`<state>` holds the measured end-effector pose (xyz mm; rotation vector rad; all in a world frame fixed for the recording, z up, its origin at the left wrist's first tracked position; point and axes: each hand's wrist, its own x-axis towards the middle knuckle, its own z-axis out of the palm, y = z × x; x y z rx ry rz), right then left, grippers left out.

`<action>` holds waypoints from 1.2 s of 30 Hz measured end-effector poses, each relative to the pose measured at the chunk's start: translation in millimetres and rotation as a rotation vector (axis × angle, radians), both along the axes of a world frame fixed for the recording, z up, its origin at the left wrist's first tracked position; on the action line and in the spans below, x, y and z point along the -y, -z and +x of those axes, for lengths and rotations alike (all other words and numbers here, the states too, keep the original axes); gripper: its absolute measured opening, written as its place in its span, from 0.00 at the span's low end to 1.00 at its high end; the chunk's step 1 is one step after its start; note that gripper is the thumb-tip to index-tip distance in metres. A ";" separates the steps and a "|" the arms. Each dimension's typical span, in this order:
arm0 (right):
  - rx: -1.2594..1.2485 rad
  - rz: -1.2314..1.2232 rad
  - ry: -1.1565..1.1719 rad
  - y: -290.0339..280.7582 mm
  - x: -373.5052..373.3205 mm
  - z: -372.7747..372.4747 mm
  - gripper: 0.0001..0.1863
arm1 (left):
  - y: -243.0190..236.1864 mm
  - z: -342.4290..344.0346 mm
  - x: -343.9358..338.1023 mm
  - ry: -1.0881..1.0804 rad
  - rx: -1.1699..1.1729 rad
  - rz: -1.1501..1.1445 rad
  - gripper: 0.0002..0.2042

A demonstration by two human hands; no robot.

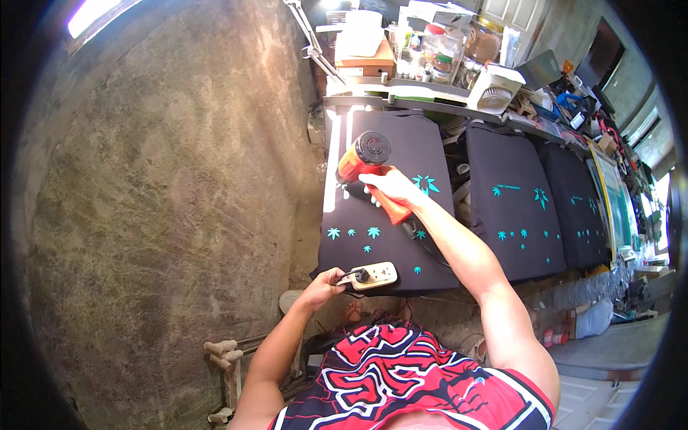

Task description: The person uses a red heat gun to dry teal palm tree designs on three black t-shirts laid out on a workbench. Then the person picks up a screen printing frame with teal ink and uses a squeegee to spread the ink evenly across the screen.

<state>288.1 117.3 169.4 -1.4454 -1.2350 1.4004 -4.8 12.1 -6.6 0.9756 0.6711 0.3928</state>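
Our closed right hand [390,186] grips a red, black-ended blower [353,163], our closed left hand [323,289] a cream power strip [381,274]; leaf-printed black cloth [416,147] lies by a mottled wall [165,179].

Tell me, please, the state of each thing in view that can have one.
dryer: held up over the leftmost cloth; running or not, cannot tell
right hand: closed around its handle
left hand: closed on the cord
plug: inserted
power strip: in use by one plug
cloths: spread out, printed
light: lit
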 end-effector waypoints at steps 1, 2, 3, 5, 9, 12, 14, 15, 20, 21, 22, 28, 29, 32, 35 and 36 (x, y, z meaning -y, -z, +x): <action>0.009 -0.007 -0.013 -0.3 -0.5 0.1 0.18 | -0.1 -0.4 0.4 -0.002 -0.005 0.002 0.13; 0.010 -0.011 -0.036 -0.5 -1.2 0.2 0.18 | 0.1 0.0 1.0 -0.002 -0.008 0.002 0.13; 0.020 -0.004 -0.030 -1.1 -2.3 0.8 0.18 | 0.1 0.4 1.5 -0.006 -0.004 0.001 0.13; 0.032 0.018 -0.001 -2.4 -4.5 2.1 0.18 | 0.1 1.6 2.1 -0.007 0.012 -0.006 0.13; 0.005 -0.018 -0.015 -7.3 -5.9 8.7 0.18 | -0.3 1.1 1.0 -0.005 0.017 0.004 0.13; 0.006 -0.009 -0.037 -9.2 -5.0 11.6 0.19 | 0.2 1.0 1.4 -0.008 0.022 -0.017 0.13; 0.014 0.010 -0.021 -9.6 -3.8 12.7 0.19 | 0.7 1.1 0.9 -0.005 0.040 -0.042 0.13; 0.000 0.002 -0.038 -9.6 -3.3 12.9 0.19 | 0.5 0.6 0.5 -0.008 0.030 -0.029 0.13; -0.023 -0.025 -0.092 -8.3 -4.1 13.1 0.19 | 0.5 0.8 1.3 -0.002 0.015 -0.042 0.14; -0.005 0.015 -0.070 -8.2 -4.8 13.2 0.19 | 0.7 1.5 1.7 -0.003 0.021 -0.033 0.14; -0.003 0.012 -0.055 -8.4 -5.3 13.5 0.19 | 0.8 1.6 1.4 -0.002 0.020 -0.029 0.14; -0.039 -0.057 -0.101 -11.9 -7.9 16.8 0.19 | 0.7 0.7 0.2 -0.002 -0.006 -0.021 0.13; -0.035 -0.040 -0.093 -12.5 -7.9 17.3 0.19 | 0.8 0.5 0.3 -0.001 0.008 -0.042 0.12; -0.023 0.013 -0.055 -13.3 -8.1 16.8 0.19 | 1.5 1.0 0.3 0.008 0.000 0.006 0.12; 0.000 -0.034 -0.099 -13.4 -8.0 16.5 0.19 | 2.9 1.7 1.5 -0.015 0.019 0.011 0.12; 0.024 -0.051 -0.085 -13.4 -7.8 16.4 0.19 | 3.4 1.7 1.6 -0.009 0.016 0.008 0.12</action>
